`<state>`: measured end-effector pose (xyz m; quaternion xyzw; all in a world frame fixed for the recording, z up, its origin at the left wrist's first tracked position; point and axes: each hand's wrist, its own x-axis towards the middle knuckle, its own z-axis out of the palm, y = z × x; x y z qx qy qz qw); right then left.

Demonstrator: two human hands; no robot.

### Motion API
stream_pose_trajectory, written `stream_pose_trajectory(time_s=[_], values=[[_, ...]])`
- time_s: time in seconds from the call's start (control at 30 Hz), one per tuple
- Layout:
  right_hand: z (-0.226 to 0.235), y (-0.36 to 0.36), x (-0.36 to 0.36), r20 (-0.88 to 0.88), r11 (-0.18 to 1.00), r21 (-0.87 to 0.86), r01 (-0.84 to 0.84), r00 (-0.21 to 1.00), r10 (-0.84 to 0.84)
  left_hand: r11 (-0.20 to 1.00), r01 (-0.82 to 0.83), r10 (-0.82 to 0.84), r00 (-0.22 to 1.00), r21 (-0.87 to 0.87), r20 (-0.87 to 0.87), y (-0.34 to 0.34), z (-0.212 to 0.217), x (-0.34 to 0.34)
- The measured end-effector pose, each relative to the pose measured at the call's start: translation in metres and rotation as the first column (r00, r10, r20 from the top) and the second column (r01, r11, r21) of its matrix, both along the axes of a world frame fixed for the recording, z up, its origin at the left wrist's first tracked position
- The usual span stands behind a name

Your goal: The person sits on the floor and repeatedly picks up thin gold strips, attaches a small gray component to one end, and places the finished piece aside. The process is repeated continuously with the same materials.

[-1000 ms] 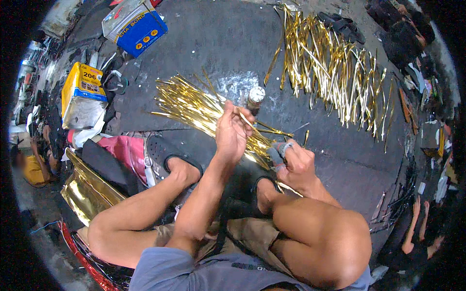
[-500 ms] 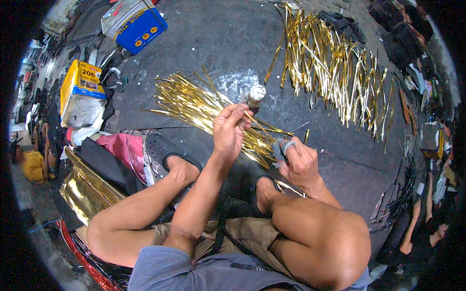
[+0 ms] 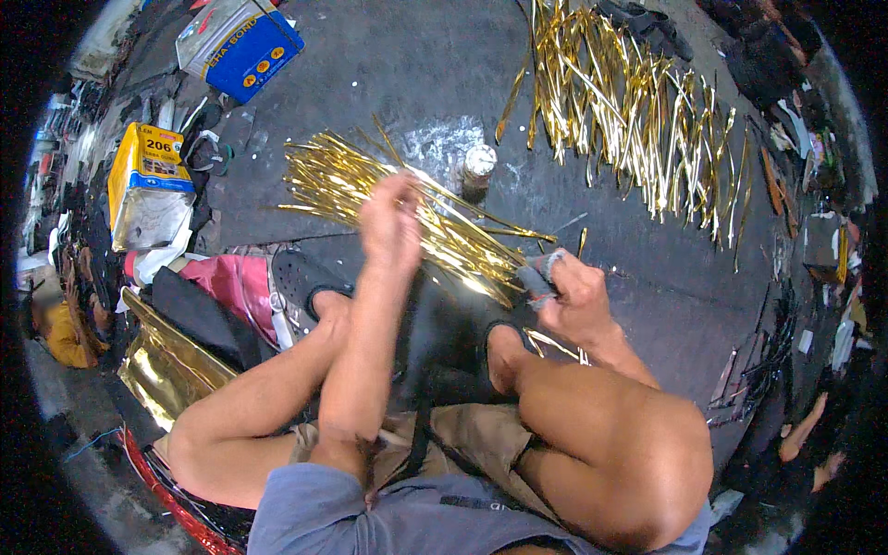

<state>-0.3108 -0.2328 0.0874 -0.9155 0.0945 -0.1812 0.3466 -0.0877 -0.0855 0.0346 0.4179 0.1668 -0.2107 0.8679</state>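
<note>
The blurred left hand [image 3: 390, 217] has shifted left over the gold strips [image 3: 324, 171], baring more toward the right hand [image 3: 572, 291], curled narrow at their ends; whether either grip holds any, I cannot tell. They lie on the dark floor [image 3: 388, 83] near a white-topped cylinder [image 3: 478, 165].

— Which colours do you have before you? The bundle of strips [image 3: 319, 176] is shiny gold with whitish glints, and the spread strips [image 3: 638, 120] are equally gold.

— Yes, and your floor [image 3: 388, 60] is dark grey with one whitish patch. Your finger wrap [image 3: 534, 280] is grey, your shirt [image 3: 407, 518] blue-grey, your shorts [image 3: 476, 444] khaki.

— And on your left side?

— There the box [image 3: 252, 67] is blue with orange round marks, the tin [image 3: 155, 166] yellow, blue and silvery, the cloth [image 3: 229, 289] pink, the sheet [image 3: 171, 356] plain gold.
</note>
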Motion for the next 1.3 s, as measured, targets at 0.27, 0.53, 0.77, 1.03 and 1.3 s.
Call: stream_pose_trajectory(time_s=[0.27, 0.53, 0.77, 1.03, 1.3], values=[[-0.013, -0.009, -0.048, -0.19, 0.976, 0.212, -0.05, 0.978, 0.091, 0.913, -0.222, 0.178, 0.972, 0.342, 0.156, 0.101, -0.038, 0.163], [-0.06, -0.004, -0.058, -0.451, 0.997, 0.071, 0.021, 0.892, 0.013, 0.117, -0.634, -0.641, 0.54, 0.764, 0.546, -0.009, -0.067, 0.153], [-0.04, -0.033, -0.047, -0.412, 0.913, 0.145, 0.381, 0.862, -0.295, 0.43, -0.347, -0.754, -0.646, 0.833, 0.119, -0.175, -0.114, 0.12], [-0.047, -0.06, -0.037, -0.367, 0.884, 0.13, 0.449, 0.85, -0.378, 0.349, -0.286, -0.72, -0.692, 0.893, 0.06, -0.194, -0.121, 0.125], [0.025, -0.075, 0.017, 0.164, 0.916, 0.161, 0.369, 0.905, -0.393, 0.629, 0.418, -0.735, 0.047, 0.655, 0.676, -0.157, 0.066, -0.031]])
